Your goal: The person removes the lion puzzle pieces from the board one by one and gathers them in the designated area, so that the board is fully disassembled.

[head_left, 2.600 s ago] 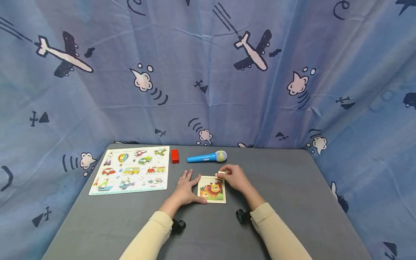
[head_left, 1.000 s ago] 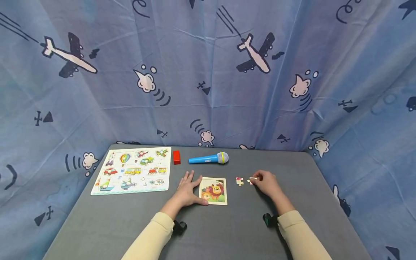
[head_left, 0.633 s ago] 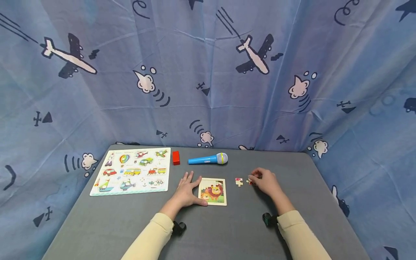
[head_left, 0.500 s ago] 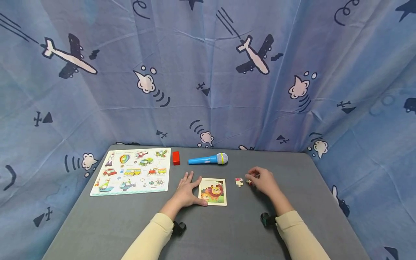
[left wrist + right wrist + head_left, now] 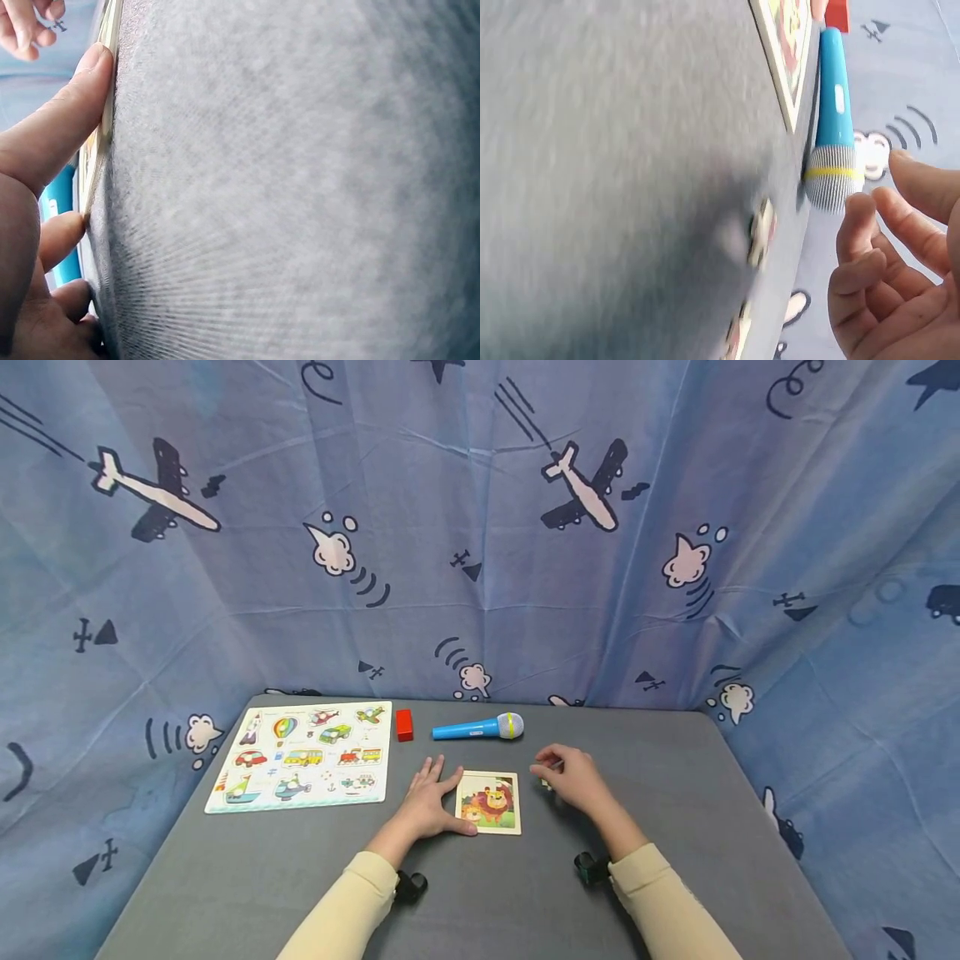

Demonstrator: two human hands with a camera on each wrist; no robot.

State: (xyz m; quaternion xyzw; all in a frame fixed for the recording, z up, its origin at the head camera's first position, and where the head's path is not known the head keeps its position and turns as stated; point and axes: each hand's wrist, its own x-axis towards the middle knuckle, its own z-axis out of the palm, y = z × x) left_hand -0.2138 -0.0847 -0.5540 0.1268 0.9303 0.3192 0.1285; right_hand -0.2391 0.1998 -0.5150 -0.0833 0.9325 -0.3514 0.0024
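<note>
A square wooden puzzle (image 5: 487, 806) with a lion picture lies mid-table. My left hand (image 5: 424, 804) rests at its left side with fingers spread, thumb (image 5: 88, 79) along the near edge and index finger at the far left corner. To the right of the puzzle hovers my right hand (image 5: 572, 778), its fingers loosely curved and nothing between them. Below it, two jigsaw pieces lie on the table: one piece (image 5: 762, 234) nearer the puzzle, another piece (image 5: 736, 336) farther off. In the head view the right hand covers most of both.
A blue toy microphone (image 5: 476, 727) lies behind the puzzle. Left of it stands a red block (image 5: 404, 725), then a large white picture board (image 5: 300, 760) with vehicles. The grey table (image 5: 480, 902) backs onto a blue patterned curtain (image 5: 480, 568).
My right hand carried a jigsaw piece away from the puzzle's upper right, set it beside another piece, let go and moved back left. The left hand stays in place.
</note>
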